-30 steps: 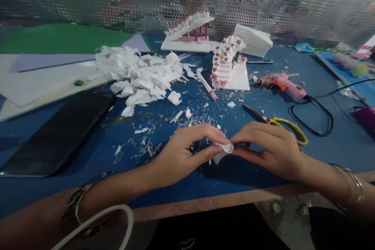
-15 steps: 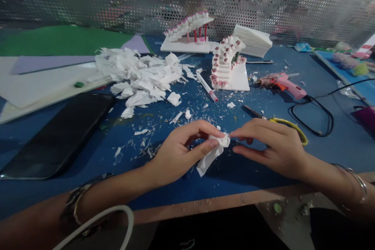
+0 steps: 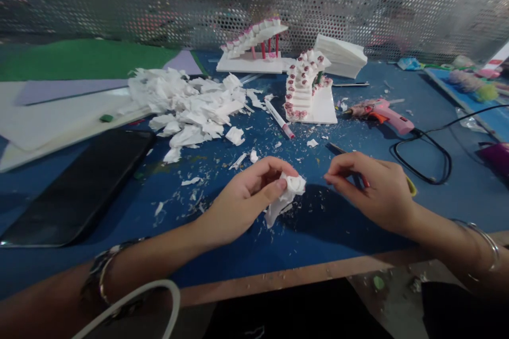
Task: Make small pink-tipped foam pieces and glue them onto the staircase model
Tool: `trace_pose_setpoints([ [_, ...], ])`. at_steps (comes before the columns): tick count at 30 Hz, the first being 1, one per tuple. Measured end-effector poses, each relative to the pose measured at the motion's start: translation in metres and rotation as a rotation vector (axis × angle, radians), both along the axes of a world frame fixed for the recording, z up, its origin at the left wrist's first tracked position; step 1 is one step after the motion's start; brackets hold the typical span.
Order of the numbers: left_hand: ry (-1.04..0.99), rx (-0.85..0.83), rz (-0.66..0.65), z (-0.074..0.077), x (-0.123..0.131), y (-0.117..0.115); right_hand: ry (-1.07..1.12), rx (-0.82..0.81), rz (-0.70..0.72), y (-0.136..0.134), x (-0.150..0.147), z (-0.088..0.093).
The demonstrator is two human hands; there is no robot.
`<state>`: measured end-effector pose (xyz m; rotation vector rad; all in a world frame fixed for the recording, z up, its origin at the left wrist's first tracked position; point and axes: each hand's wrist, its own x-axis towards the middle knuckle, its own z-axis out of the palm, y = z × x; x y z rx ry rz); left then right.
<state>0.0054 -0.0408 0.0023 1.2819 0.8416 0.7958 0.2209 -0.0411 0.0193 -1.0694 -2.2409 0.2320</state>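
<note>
Between the thumb and fingers of my left hand is a crumpled strip of white tissue paper, bunched at the top with a tail hanging down. My right hand is a little to the right, apart from the paper, its thumb and forefinger pinched together. Whether anything small sits in that pinch I cannot make out. Beneath and behind the right hand lie scissors with yellow handles, mostly covered. Small white paper scraps litter the blue tabletop around both hands.
Farther back are a heap of torn white paper, a white marker and two model staircases, one with dark red dots, one on red posts. A pink glue gun with a black cord lies right; a black phone lies left.
My right hand has drawn away to the right from the paper, and its parted fingers have closed into a pinch. My left hand has tilted the paper and shifted it slightly left.
</note>
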Motion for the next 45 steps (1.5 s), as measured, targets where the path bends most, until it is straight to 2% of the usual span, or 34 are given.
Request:
trace_pose_setpoints([
  [6, -0.098, -0.185, -0.001, -0.001, 0.001, 0.002, -0.005, -0.135, -0.014, 0.000, 0.002, -0.002],
  [11, -0.166, -0.236, 0.006, 0.001, 0.001, 0.003, -0.058, -0.133, 0.041, 0.003, 0.003, -0.006],
  [15, -0.210, -0.267, -0.005, 0.001, 0.002, 0.003, -0.055, -0.110, 0.026, 0.006, 0.002, -0.008],
  [21, -0.079, -0.182, 0.013, 0.004, 0.004, 0.004, -0.077, -0.111, 0.039, 0.007, 0.000, -0.008],
  [26, -0.055, -0.132, 0.027, 0.003, 0.001, 0.006, -0.089, -0.031, 0.060, 0.007, 0.002, -0.005],
  [30, -0.044, -0.117, 0.019, -0.001, -0.001, 0.007, -0.018, 0.051, 0.016, 0.006, 0.004, -0.006],
  [35, 0.007, -0.046, 0.021, -0.002, 0.002, 0.006, 0.064, 0.035, 0.017, 0.003, 0.001, -0.005],
  [40, 0.078, 0.020, 0.024, -0.001, 0.006, 0.002, 0.064, -0.024, 0.168, 0.000, -0.011, -0.006],
  [43, 0.048, 0.029, -0.025, -0.004, 0.007, -0.001, 0.042, 0.006, 0.274, -0.001, -0.020, -0.010],
  [45, 0.032, 0.034, -0.050, -0.004, 0.008, -0.001, 0.068, 0.034, 0.289, -0.003, -0.023, -0.012],
])
